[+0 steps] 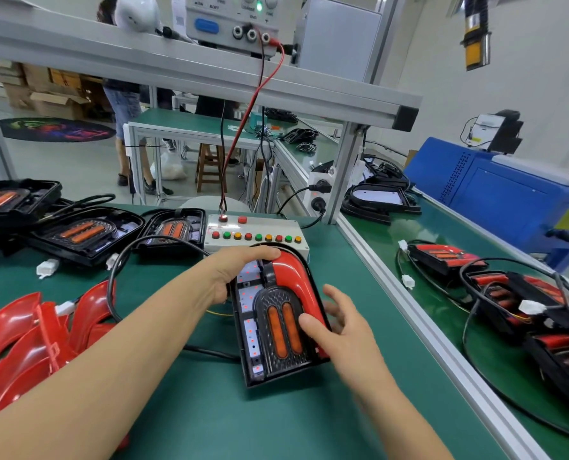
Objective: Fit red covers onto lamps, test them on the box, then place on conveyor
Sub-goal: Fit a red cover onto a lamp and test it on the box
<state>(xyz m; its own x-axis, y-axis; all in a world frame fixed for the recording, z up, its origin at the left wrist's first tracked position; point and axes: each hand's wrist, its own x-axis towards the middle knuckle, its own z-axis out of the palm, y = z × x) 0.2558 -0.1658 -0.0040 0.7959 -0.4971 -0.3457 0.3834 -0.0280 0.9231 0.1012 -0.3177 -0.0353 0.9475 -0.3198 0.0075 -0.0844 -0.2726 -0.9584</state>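
right hand (339, 323), fingers loosely spread, presses the glossy red cover (293, 273) onto the arched black lamp (276, 320) lying on the green mat (210, 410). left hand (240, 270) grips the lamp's curved top, apparently thumb underneath. just beyond, the grey test box (256, 235) carries round coloured buttons.

Both hands (240, 270) (339, 323) press a red cover (293, 273) onto the lamp (273, 330).

Bare green mat (210, 410) is left open in front of the lamp (278, 322). Passage to the left is blocked by stacked red covers (27, 336), forward by the test box (255, 234), rightward by an aluminium rail (406, 313).
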